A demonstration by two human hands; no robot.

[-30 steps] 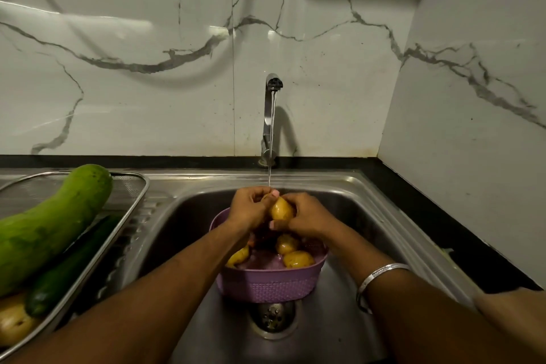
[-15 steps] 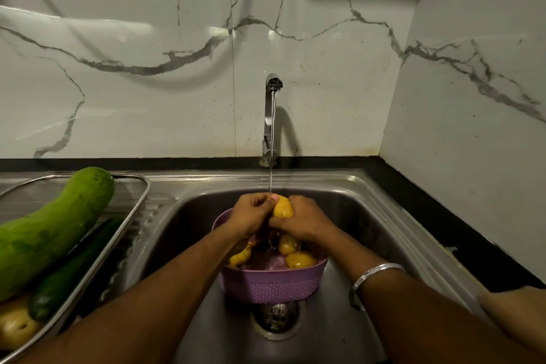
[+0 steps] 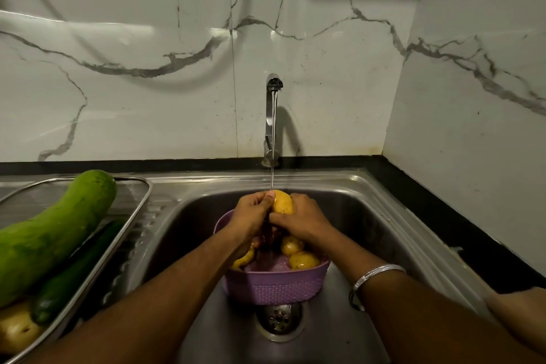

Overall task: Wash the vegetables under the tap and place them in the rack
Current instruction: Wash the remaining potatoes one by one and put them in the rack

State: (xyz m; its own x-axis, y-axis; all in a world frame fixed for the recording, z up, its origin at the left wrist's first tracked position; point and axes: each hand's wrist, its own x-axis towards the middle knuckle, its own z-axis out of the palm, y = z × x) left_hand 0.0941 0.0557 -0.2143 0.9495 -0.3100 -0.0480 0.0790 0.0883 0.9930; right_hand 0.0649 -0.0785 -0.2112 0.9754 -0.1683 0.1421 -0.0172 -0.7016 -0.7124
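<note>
Dim, warm light; glare streaks the marble wall (image 3: 118,29) (edges bow outward), soft shadow beside the tap (image 3: 270,115).

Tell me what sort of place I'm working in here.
Most likely a home kitchen: a stainless steel sink under a running chrome tap, white marble-patterned wall tiles, and a wire mesh draining rack holding a large pale green gourd.

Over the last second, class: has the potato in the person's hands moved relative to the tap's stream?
Yes. The potato has shifted slightly right and turned more upright between both hands; the stream from the tap now lands at its left edge.
</note>
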